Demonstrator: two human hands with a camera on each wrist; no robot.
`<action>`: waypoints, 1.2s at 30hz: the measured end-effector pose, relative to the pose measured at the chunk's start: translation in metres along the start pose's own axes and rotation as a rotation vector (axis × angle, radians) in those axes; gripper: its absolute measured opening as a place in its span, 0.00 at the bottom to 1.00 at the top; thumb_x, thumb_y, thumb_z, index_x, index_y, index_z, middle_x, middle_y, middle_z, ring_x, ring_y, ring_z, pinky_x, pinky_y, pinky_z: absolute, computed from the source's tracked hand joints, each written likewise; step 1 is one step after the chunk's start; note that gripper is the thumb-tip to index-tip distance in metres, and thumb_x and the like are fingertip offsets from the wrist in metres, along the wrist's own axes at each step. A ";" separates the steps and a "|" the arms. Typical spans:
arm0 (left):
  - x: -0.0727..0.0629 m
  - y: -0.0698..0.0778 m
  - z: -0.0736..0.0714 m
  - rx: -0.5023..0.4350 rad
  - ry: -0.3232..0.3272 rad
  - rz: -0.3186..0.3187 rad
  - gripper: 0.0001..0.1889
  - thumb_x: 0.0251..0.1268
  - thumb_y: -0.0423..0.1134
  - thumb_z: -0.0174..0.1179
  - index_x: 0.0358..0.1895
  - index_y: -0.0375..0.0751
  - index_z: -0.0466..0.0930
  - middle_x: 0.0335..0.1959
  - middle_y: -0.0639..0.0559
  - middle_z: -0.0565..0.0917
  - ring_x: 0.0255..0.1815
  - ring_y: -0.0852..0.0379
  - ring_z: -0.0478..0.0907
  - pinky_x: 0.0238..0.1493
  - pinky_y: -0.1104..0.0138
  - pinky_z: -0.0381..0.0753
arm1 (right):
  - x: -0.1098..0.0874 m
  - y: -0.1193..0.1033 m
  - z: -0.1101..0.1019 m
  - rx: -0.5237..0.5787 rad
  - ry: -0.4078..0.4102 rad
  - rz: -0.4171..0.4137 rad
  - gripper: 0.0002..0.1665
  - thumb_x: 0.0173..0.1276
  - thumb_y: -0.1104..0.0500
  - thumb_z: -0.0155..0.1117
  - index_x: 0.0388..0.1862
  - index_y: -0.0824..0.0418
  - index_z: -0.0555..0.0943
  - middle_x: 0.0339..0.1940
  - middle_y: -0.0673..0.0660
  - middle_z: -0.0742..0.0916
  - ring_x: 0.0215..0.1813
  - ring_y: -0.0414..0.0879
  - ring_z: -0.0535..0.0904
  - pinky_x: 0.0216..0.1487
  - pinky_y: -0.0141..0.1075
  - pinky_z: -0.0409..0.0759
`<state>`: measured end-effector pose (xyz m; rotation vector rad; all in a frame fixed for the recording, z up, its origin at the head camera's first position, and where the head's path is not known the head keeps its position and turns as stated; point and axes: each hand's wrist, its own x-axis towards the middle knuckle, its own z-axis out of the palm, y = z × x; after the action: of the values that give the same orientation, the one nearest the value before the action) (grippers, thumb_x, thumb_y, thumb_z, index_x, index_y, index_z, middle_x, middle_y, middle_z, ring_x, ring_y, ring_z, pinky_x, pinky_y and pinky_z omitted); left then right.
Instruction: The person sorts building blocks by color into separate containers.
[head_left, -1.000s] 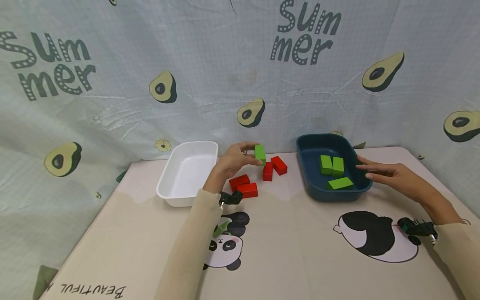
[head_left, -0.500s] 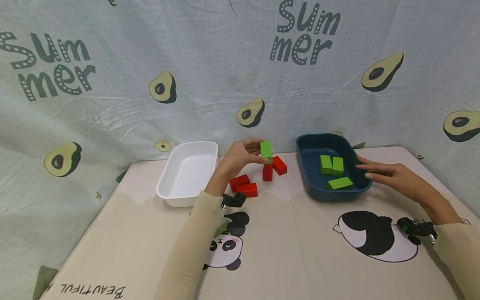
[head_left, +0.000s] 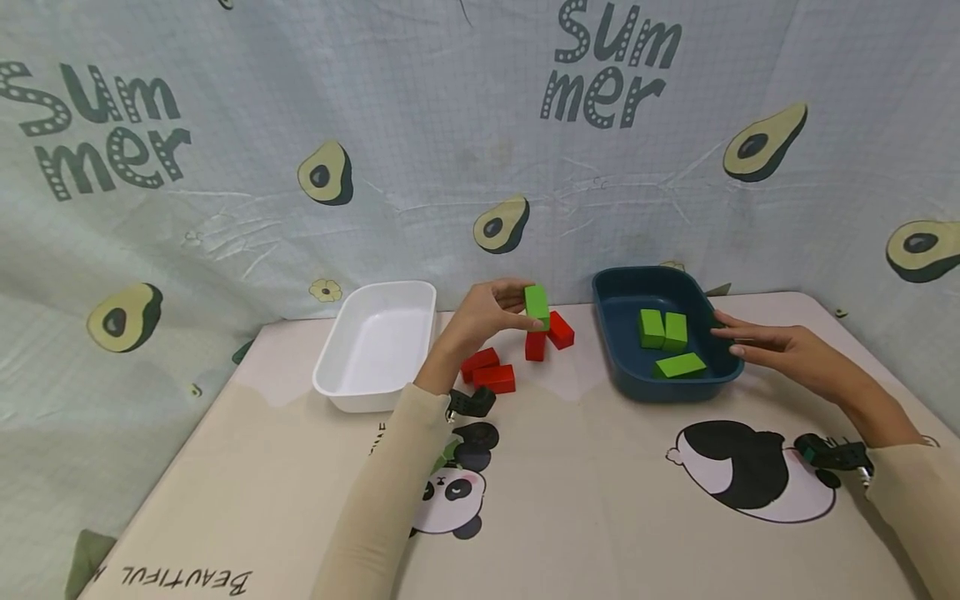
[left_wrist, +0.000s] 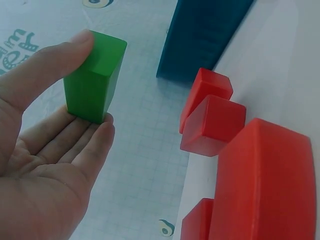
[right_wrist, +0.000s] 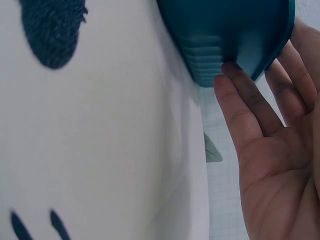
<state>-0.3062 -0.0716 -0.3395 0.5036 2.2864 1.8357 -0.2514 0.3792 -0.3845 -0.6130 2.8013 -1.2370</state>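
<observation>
My left hand [head_left: 483, 317] pinches a green block [head_left: 536, 307] between thumb and fingers, held up over the red blocks. The left wrist view shows the thumb on one end of the green block [left_wrist: 95, 77] and the fingertips at the other. Two red blocks [head_left: 561, 331] lie just beyond it, and two more red blocks [head_left: 494, 379] lie nearer, by the wrist. My right hand [head_left: 795, 354] rests its fairly straight fingers at the right side of a dark blue bin [head_left: 626, 367]. Inside that bin are three green blocks [head_left: 680, 367].
A white bin [head_left: 341, 396] stands left of the left forearm, with no blocks in it. Behind the table hangs a printed cloth [head_left: 420, 125] with avocados and lettering. The tablecloth [head_left: 570, 500] carries panda drawings.
My left hand has carried the green block a little to the right, now overlapping the far red blocks in the head view. The right hand and both bins stay where they were.
</observation>
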 end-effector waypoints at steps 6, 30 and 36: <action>0.001 0.000 0.002 0.031 -0.004 -0.003 0.31 0.55 0.35 0.77 0.65 0.43 0.79 0.59 0.50 0.84 0.62 0.51 0.80 0.63 0.66 0.80 | 0.000 0.002 -0.001 0.001 -0.014 -0.016 0.24 0.79 0.57 0.59 0.70 0.60 0.77 0.77 0.35 0.68 0.68 0.14 0.58 0.54 0.11 0.65; 0.000 0.008 0.016 0.053 -0.043 0.014 0.33 0.52 0.35 0.79 0.65 0.43 0.80 0.60 0.52 0.83 0.64 0.53 0.79 0.64 0.67 0.79 | -0.001 0.003 0.001 0.019 0.003 -0.010 0.23 0.78 0.57 0.60 0.69 0.58 0.79 0.78 0.42 0.69 0.69 0.15 0.59 0.55 0.12 0.67; 0.001 0.011 0.019 0.045 -0.042 0.019 0.32 0.54 0.35 0.78 0.65 0.41 0.79 0.60 0.51 0.83 0.64 0.52 0.79 0.63 0.67 0.79 | -0.001 0.002 0.001 0.016 0.005 -0.017 0.23 0.78 0.57 0.60 0.69 0.58 0.79 0.78 0.43 0.69 0.69 0.15 0.59 0.55 0.12 0.66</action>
<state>-0.2988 -0.0523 -0.3333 0.5676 2.3078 1.7684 -0.2508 0.3802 -0.3866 -0.6356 2.7932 -1.2649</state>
